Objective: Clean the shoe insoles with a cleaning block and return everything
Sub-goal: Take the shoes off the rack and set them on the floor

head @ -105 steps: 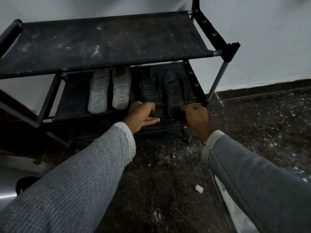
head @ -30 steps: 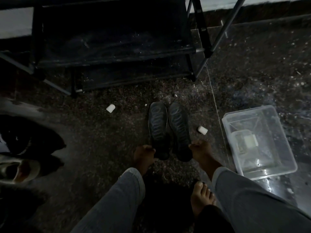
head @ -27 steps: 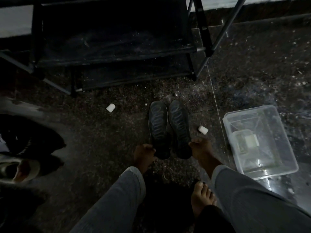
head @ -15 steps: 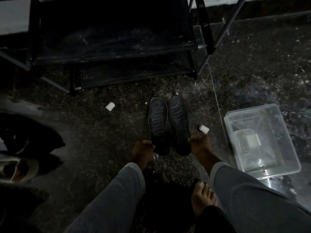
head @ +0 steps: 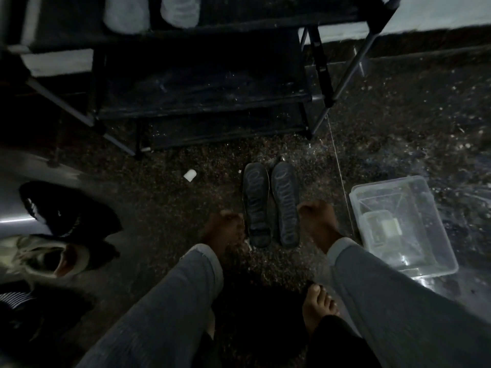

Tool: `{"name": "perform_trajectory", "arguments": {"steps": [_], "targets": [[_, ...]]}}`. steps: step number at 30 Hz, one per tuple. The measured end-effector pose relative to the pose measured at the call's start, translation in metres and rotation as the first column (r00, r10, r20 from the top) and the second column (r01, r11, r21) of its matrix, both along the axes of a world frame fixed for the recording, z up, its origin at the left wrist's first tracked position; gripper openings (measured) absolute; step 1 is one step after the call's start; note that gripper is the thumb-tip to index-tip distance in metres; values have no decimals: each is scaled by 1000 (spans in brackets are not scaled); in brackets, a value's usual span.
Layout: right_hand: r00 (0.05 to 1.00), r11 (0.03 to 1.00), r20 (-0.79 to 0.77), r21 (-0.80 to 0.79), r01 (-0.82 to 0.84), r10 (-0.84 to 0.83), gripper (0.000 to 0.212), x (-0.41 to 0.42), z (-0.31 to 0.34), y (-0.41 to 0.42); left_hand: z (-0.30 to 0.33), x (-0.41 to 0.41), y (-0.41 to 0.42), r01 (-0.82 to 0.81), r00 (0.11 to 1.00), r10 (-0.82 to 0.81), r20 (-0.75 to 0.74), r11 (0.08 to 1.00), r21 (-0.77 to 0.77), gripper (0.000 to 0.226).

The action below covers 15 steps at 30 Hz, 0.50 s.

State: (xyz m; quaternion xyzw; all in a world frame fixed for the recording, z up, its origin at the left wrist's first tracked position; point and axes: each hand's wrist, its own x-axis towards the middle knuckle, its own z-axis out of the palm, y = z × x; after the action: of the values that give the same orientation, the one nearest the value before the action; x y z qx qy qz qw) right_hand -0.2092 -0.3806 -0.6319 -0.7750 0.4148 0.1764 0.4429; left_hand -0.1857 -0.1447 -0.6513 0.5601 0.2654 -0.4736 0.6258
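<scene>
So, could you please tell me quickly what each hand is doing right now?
Left hand: beside the dark insoles, holding nothing; fingers blurred, cannot be told.
Right hand: beside them too, holding nothing; cannot be told.

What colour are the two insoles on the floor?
The two insoles are dark grey, with a pale looped pattern; the head view shows it.

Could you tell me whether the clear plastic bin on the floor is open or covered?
Open. The clear plastic bin has no lid on top, and a smaller clear container shows inside.
</scene>
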Motion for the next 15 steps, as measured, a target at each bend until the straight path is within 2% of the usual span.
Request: {"name": "perform_trajectory", "arguments": {"steps": [1, 3, 4, 10, 12, 15], "targets": [[1000, 1000, 29, 2, -7, 7, 19, 5, 17, 3, 24, 11, -5, -48, 999, 48, -10, 998, 48, 43], [996, 1000, 87, 2, -12, 11, 18, 14, 52, 8, 69, 25, -8, -167, 960, 93, 263, 946, 278, 28], [993, 1000, 114, 22, -16, 13, 20, 17, 70, 10, 91, 29, -7, -213, 933, 87, 349, 915, 343, 20], [969, 996, 246, 83, -25, 4, 22, 52, 164, 24, 210, 61, 10, -292, 866, 126, 483, 913, 286, 4], [959, 994, 277, 71, -88, 65, 25, 66, 193, 32, 239, 68, 20, -324, 839, 145, 524, 907, 268, 8], [931, 991, 365, 111, -70, 25, 33, 87, 230, 47, 276, 82, 38, -370, 807, 178, 564, 896, 245, 13]]}}
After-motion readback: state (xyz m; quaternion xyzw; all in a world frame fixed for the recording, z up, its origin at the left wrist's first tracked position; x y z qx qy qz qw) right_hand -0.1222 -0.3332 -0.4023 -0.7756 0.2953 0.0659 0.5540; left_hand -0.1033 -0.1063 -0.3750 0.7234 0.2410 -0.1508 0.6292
